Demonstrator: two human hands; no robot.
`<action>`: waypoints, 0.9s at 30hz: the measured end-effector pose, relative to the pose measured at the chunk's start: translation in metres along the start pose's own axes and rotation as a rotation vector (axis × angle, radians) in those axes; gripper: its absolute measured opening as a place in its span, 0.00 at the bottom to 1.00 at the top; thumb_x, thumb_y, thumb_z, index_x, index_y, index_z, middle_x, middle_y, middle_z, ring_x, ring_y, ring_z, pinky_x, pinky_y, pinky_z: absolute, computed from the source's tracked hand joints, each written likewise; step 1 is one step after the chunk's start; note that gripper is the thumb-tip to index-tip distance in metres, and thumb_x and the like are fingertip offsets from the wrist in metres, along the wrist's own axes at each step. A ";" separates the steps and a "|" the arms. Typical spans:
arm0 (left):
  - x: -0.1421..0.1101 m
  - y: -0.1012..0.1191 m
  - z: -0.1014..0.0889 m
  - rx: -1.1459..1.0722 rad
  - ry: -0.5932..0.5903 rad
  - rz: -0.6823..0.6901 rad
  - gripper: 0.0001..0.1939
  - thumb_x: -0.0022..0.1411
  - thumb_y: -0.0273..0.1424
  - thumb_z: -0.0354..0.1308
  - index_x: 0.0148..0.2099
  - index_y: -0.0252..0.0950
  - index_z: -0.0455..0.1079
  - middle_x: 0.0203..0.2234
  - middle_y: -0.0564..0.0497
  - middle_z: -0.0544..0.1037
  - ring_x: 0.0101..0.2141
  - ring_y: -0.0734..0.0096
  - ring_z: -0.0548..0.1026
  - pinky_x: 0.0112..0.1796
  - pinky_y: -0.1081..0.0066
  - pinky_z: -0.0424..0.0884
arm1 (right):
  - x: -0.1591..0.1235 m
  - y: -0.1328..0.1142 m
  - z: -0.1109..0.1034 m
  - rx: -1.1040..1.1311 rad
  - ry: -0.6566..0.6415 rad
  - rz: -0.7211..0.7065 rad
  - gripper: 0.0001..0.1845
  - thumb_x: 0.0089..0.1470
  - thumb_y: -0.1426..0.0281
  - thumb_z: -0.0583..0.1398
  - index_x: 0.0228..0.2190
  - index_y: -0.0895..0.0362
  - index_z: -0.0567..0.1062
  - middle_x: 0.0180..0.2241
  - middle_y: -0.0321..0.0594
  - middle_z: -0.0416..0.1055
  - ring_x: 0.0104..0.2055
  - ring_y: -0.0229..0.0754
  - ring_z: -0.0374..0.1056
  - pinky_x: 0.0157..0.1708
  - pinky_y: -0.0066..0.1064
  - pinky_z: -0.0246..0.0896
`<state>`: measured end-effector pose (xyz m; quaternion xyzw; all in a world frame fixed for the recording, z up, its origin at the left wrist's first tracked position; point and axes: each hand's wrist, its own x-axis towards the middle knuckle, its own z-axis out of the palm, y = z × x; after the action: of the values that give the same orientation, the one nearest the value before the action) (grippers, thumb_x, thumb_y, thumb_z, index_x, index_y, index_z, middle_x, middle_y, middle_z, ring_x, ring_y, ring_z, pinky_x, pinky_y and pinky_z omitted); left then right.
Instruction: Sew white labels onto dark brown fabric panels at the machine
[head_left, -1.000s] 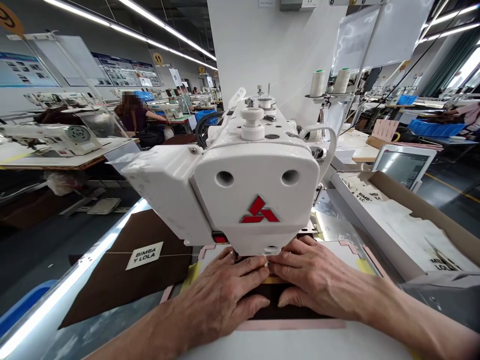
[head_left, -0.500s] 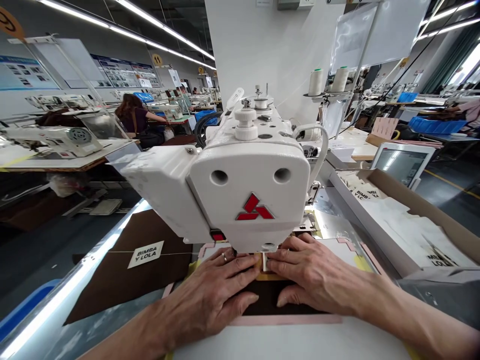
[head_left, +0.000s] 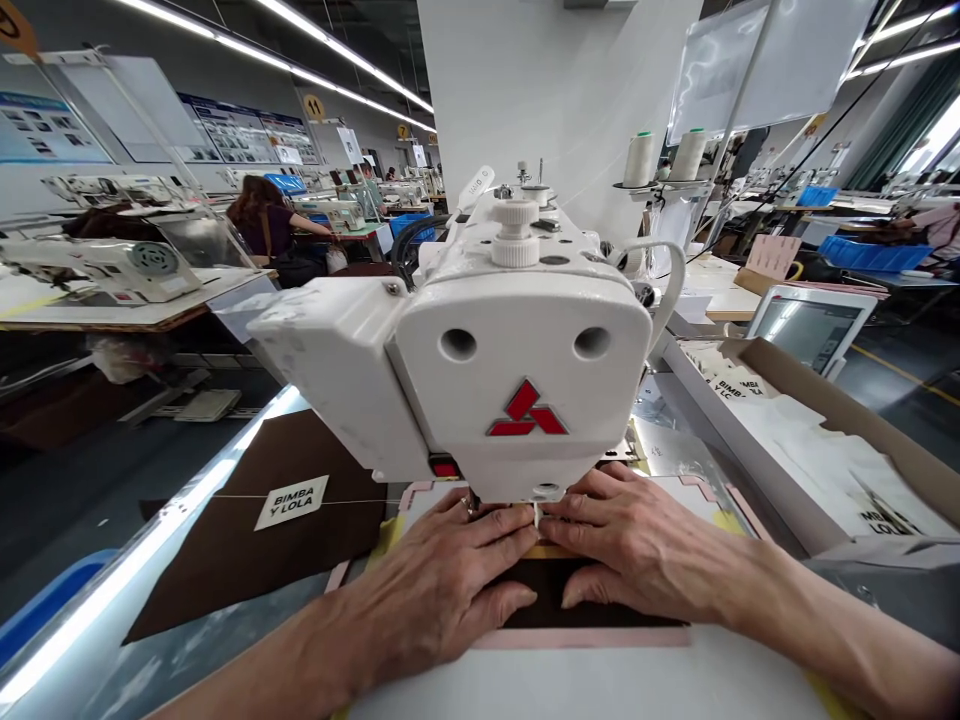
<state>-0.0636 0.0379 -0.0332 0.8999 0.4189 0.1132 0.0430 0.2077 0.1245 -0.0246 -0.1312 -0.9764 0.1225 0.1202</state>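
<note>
A white industrial sewing machine head with a red three-diamond logo fills the middle of the view. Its needle area is hidden just above my fingertips. My left hand and my right hand lie flat, fingers spread, on a dark brown piece inside a pale pink-edged template. A small white tab stands between my fingertips. A yellow strip shows along the brown piece's far edge.
Left of the machine lies a large brown panel with a "BIMBA Y LOLA" label. A cardboard box of white printed material sits right, with a tablet behind it. A co-worker sits at a distant machine.
The view has shifted slightly as my head moved. My hands have edged a little closer to the needle area and stay flat on the brown piece.
</note>
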 end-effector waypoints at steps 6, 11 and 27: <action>-0.002 0.000 0.000 -0.005 0.023 0.017 0.22 0.76 0.35 0.58 0.68 0.39 0.69 0.65 0.45 0.74 0.58 0.49 0.77 0.60 0.51 0.73 | 0.002 0.000 0.004 -0.016 0.024 -0.003 0.23 0.72 0.49 0.58 0.51 0.53 0.77 0.58 0.37 0.77 0.55 0.48 0.67 0.55 0.44 0.60; -0.004 -0.002 0.003 0.041 0.028 0.049 0.23 0.78 0.36 0.56 0.70 0.37 0.67 0.66 0.46 0.73 0.58 0.48 0.77 0.59 0.50 0.73 | 0.004 -0.001 0.002 0.007 0.021 0.005 0.21 0.73 0.50 0.57 0.50 0.53 0.78 0.56 0.37 0.78 0.54 0.48 0.68 0.56 0.44 0.60; 0.001 0.000 0.003 0.039 0.053 0.037 0.19 0.78 0.39 0.57 0.66 0.41 0.70 0.64 0.52 0.75 0.54 0.52 0.80 0.54 0.54 0.75 | -0.003 0.003 0.012 0.008 0.034 0.020 0.26 0.71 0.49 0.58 0.55 0.56 0.76 0.61 0.42 0.74 0.54 0.50 0.68 0.57 0.45 0.59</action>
<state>-0.0624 0.0391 -0.0358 0.9049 0.4052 0.1296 0.0123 0.2085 0.1242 -0.0371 -0.1427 -0.9723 0.1253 0.1362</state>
